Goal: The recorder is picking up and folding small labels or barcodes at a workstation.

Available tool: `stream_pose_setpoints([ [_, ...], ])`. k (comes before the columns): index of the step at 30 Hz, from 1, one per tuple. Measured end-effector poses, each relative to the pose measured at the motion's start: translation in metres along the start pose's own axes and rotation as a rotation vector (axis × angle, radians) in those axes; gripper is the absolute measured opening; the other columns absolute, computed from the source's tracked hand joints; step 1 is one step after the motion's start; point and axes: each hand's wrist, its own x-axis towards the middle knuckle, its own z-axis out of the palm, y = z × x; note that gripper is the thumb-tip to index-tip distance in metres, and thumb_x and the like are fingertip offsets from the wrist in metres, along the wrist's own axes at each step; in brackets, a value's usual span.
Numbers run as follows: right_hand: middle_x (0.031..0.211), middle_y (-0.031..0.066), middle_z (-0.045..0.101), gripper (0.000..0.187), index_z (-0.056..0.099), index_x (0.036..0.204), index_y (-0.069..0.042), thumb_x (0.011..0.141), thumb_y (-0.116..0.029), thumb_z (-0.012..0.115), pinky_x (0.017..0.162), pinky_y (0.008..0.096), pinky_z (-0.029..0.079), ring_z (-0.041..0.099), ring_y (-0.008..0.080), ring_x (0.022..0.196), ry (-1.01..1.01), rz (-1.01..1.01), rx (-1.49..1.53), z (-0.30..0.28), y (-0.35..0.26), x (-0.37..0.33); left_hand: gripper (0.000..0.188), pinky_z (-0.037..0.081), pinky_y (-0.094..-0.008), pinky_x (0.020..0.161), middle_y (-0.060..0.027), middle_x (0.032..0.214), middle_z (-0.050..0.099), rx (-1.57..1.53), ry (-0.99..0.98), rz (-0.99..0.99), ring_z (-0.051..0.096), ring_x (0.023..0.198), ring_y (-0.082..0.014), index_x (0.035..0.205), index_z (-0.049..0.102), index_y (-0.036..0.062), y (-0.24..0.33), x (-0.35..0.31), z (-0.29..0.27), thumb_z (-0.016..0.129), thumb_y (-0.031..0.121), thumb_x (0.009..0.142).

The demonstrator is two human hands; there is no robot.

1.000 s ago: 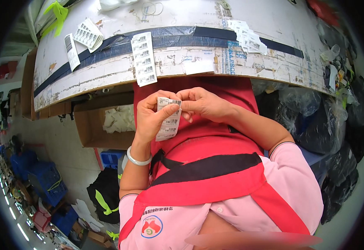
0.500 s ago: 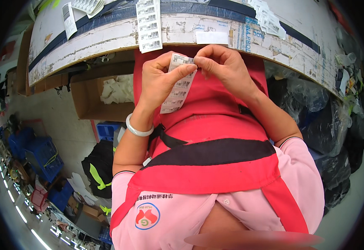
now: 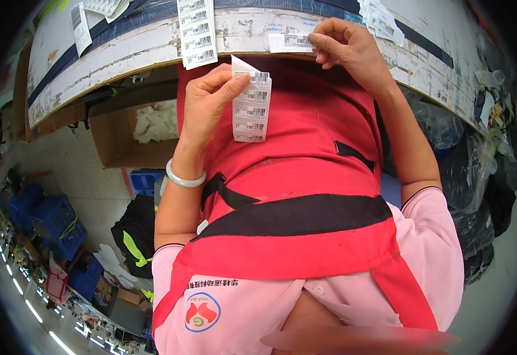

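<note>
My left hand (image 3: 208, 106) pinches a strip of barcode labels (image 3: 250, 112) between thumb and fingers. The strip hangs down in front of the red apron, and a bare white end of its backing sticks up above my thumb. Off to the right, my right hand (image 3: 353, 56) is at the table's front edge, thumb and fingers closed on the right end of a single barcode label (image 3: 296, 41). That label lies over a blank white slip (image 3: 277, 44) on the tabletop. Whether it is stuck down along its length I cannot tell.
The worn white table (image 3: 122, 62) curves across the top. More label strips (image 3: 197, 32) overhang its edge, with a pile of white tags (image 3: 383, 23) at the right. Below stand a cardboard box (image 3: 113, 139) with paper scraps and, right, dark plastic bags (image 3: 471, 171).
My right hand has left the strip and moved up and right to the white slip, bringing a label over it. My left hand still holds the strip, slightly further left.
</note>
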Motion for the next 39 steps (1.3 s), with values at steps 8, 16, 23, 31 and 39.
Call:
stream_pose_setpoints([
  [8,0.079,-0.0002,0.063,0.020,0.064,0.099,-0.003,0.095,-0.023,0.063,0.061,0.0193,0.052,0.060,0.0046,0.068,-0.012,0.079,-0.103,0.005,-0.003,0.013,0.014,0.045,-0.0230,0.076,-0.0030,0.091,0.065,0.006,0.004,-0.021,0.059,0.084,-0.0093,0.096,0.072,-0.0030,0.001,0.002,0.004,0.068,0.008,0.090],
  [16,0.079,-0.0001,0.063,0.022,0.064,0.099,-0.003,0.095,-0.024,0.063,0.061,0.0194,0.052,0.059,0.0044,0.067,-0.029,0.090,-0.117,0.005,0.004,0.017,0.014,0.045,-0.0219,0.075,-0.0022,0.091,0.065,-0.014,0.001,-0.029,0.059,0.082,-0.0087,0.096,0.072,-0.0025,-0.003,0.002,0.003,0.069,0.009,0.089],
  [23,0.079,0.0000,0.063,0.021,0.064,0.098,-0.003,0.095,-0.023,0.063,0.061,0.0192,0.051,0.058,0.0046,0.067,-0.036,0.096,-0.103,0.005,0.005,0.016,0.013,0.045,-0.0214,0.073,-0.0018,0.090,0.065,-0.017,0.006,-0.038,0.059,0.081,-0.0084,0.096,0.073,-0.0023,-0.003,0.001,0.005,0.069,0.008,0.089],
  [31,0.071,0.0040,0.063,0.011,0.062,0.089,-0.001,0.094,-0.011,0.060,0.054,0.0216,0.051,0.060,0.0088,0.059,-0.026,0.195,0.003,0.009,-0.014,0.017,0.013,0.045,-0.0208,0.072,-0.0014,0.089,0.064,-0.038,0.002,-0.040,0.059,0.081,-0.0079,0.095,0.072,-0.0030,-0.005,0.001,0.007,0.068,0.008,0.089],
  [39,0.072,0.0055,0.064,0.013,0.062,0.089,0.001,0.093,-0.011,0.059,0.054,0.0227,0.051,0.061,0.0105,0.061,0.012,0.160,-0.137,0.016,-0.024,0.015,0.013,0.045,-0.0211,0.073,-0.0017,0.088,0.066,-0.027,0.017,-0.060,0.059,0.080,-0.0078,0.094,0.072,-0.0037,-0.004,0.002,0.007,0.069,0.009,0.090],
])
